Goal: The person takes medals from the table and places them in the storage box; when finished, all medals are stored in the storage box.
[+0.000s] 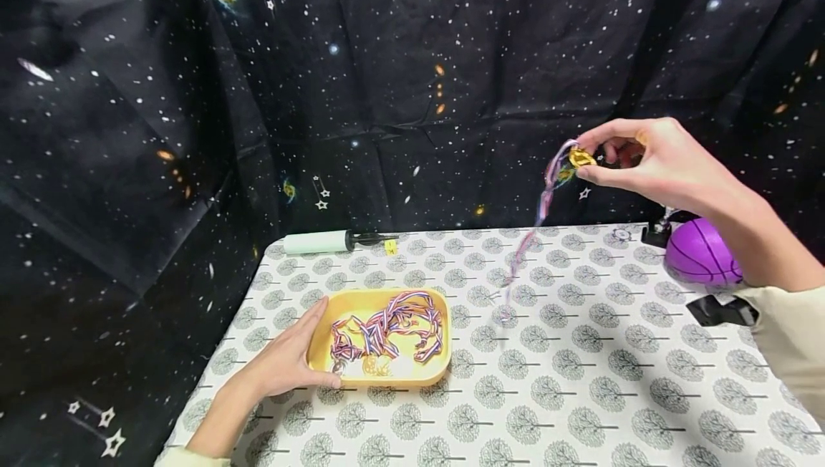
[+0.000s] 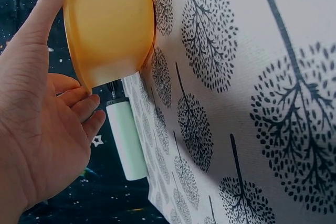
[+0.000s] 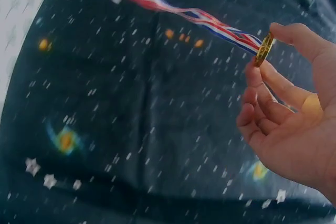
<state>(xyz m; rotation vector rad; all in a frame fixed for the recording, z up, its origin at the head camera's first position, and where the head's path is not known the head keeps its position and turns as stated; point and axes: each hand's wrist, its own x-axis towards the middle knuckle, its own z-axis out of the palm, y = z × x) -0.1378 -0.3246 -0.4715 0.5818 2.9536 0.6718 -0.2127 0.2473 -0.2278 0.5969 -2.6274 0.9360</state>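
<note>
Above the right half of the table (image 1: 580, 381), a gold medal (image 1: 581, 158) was held pinched between thumb and forefinger of the right hand (image 1: 651, 162), well clear of the cloth. A thin round disc was noted, metallic and shiny, seen edge-on in the right wrist view. Its ribbon (image 1: 538, 223), woven and striped red, white and blue, was seen trailing from the disc down toward the middle of the table, blurred along its length. The remaining fingers of that hand were loosely curled beneath the disc.

Near the left edge of the table, a shallow yellow tray (image 1: 438, 374) was recorded, oblong with rounded corners, smooth and matt like plastic. A tangled heap of further ribbons (image 1: 389, 327) of the same stripe was lying in it, with gold discs half buried at its near side. The tray's left end was gripped by the left hand (image 1: 286, 363), thumb along the near rim and fingers along the outer wall.

At the far left corner a pale green cylindrical pump (image 1: 319, 241) with a black nozzle was lying on its side. By the right edge a purple ball (image 1: 699, 252), ribbed with dark lines, was noted. The table was covered in white cloth printed with grey trees; a starry black fabric backdrop (image 1: 129, 130), creased, was hung behind.
</note>
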